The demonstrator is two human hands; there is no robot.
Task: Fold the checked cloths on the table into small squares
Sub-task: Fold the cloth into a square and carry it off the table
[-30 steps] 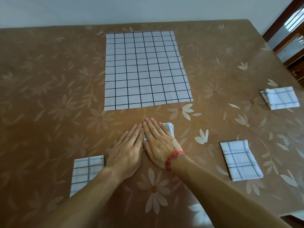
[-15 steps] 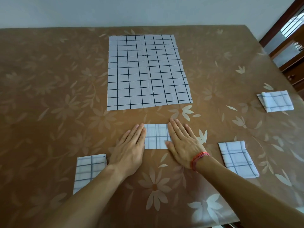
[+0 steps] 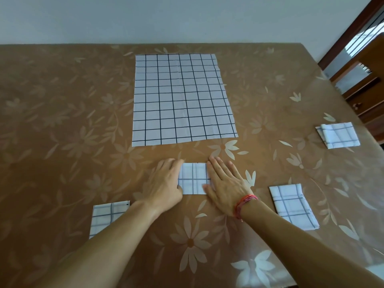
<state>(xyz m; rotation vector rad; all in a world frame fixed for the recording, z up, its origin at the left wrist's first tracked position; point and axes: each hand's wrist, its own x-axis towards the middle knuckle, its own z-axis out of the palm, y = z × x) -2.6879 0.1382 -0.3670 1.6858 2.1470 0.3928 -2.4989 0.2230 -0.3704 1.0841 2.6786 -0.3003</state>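
Both hands are flat on the counter (image 3: 62, 125), palms down, fingers straight, gripping nothing. Left hand (image 3: 166, 183) sits against the left edge of a small folded square (image 3: 194, 177). Right hand (image 3: 225, 185) sits against its right edge, thumb lying over the lower right corner. So the square is between the two hands and touching both. My read: they're squaring up the edges and pressing the creases so the layers don't spring open.

Just beyond the fingertips is one big flat cloth (image 3: 182, 98), fully spread, not folded yet. Probably laid ahead of the hands so it can be pulled in next.

Done pieces are parked out to the sides, away from the working spot:
- left square (image 3: 108, 217) beside the left forearm, partly hidden by it
- near-right square (image 3: 293, 206) just outside the right wrist
- far-right square (image 3: 338, 135) well beyond the right hand, near the counter edge, top layer looks slightly skewed

Red thread band (image 3: 245, 202) on the right wrist. Wooden furniture (image 3: 361, 84) past the counter's right corner.

Progress call: four folded, counting the one between the hands, one cloth left. Likely next: slide the square aside, then start on the flat cloth. Risk: thin fabric on a slick-looking counter cover, so layers may shift when the hands lift.
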